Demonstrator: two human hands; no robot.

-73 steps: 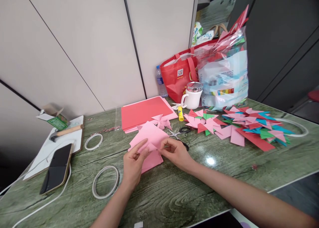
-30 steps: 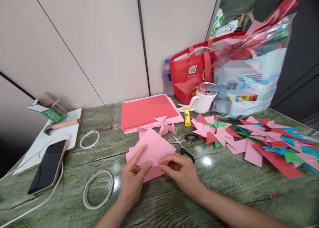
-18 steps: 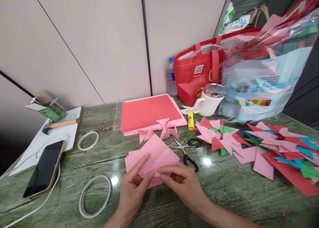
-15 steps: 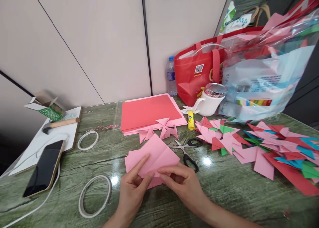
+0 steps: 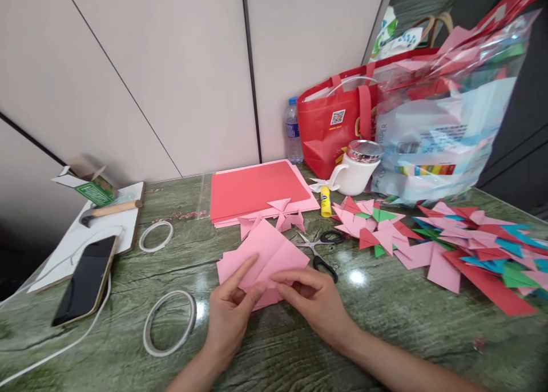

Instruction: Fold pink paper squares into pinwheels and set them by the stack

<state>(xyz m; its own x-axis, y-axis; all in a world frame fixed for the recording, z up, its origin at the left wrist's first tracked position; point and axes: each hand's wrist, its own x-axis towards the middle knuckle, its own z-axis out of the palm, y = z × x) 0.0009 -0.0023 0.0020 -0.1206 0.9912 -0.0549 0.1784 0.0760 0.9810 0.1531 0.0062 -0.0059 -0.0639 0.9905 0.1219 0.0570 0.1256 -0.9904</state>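
A creased pink paper square (image 5: 274, 250) lies tilted like a diamond on a small stack of pink sheets (image 5: 228, 265), near the front of the green marble-patterned table (image 5: 385, 312). My left hand (image 5: 233, 309) pinches the square's near corner, with its index finger stretched along the paper. My right hand (image 5: 314, 300) pinches the same corner from the right with curled fingers. Black-handled scissors (image 5: 319, 249) lie just right of the sheet.
Behind lie a red paper stack (image 5: 257, 189), small pink pinwheels (image 5: 285, 218), a glue stick (image 5: 325, 202), a white mug (image 5: 357, 168), a water bottle (image 5: 293, 130), a red bag (image 5: 338, 118) and a plastic bag (image 5: 440, 118). Coloured pinwheels (image 5: 449, 241) cover the right. Tape rings (image 5: 169, 322) (image 5: 156, 236), a phone (image 5: 85, 281) and a hammer (image 5: 109, 210) sit left.
Both hands have stayed pinched on the pink square's near corner, working it slightly. The head camera swung right and then a little back, so the table's contents shifted in the view.
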